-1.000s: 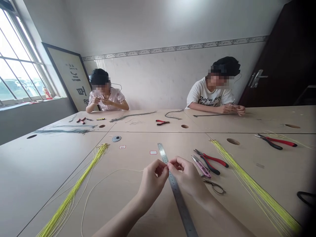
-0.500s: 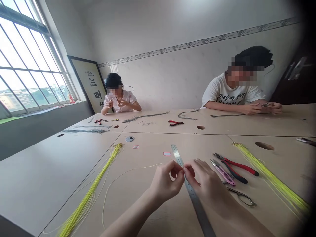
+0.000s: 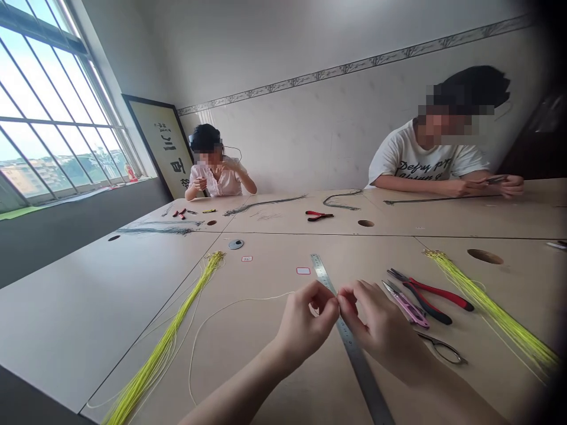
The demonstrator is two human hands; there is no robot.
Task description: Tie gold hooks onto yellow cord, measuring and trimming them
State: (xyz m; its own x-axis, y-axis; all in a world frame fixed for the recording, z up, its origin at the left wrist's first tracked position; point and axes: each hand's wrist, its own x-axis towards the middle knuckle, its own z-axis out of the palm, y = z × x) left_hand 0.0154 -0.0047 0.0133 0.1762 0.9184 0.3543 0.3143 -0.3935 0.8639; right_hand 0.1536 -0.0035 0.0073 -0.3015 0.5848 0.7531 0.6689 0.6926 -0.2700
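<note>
Above a steel ruler (image 3: 354, 348), my left hand (image 3: 308, 316) and my right hand (image 3: 376, 324) meet with thumbs and index fingers pinched together. A thin pale-yellow cord (image 3: 239, 300) runs in a loose curve over the table to my left hand, which grips it. Its end seems to lie between both sets of fingertips, though the fingers hide it. Right of my right hand lie pink thread snips (image 3: 410, 308), red-and-black pliers (image 3: 427, 295) and scissors (image 3: 445, 349), partly covered by my forearm.
Bundles of yellow cords lie left (image 3: 177, 321) and right (image 3: 491, 301). Small labels (image 3: 303, 271) and a round grommet cover (image 3: 236, 244) sit ahead. Across the table (image 3: 274, 366) are another pair of pliers (image 3: 319, 216), dark cords (image 3: 266, 203) and two people at work.
The view has shifted slightly, so things on the table sit a bit differently. My hands stay pinched together over the ruler. The far-left person's hand has risen toward the shoulder.
</note>
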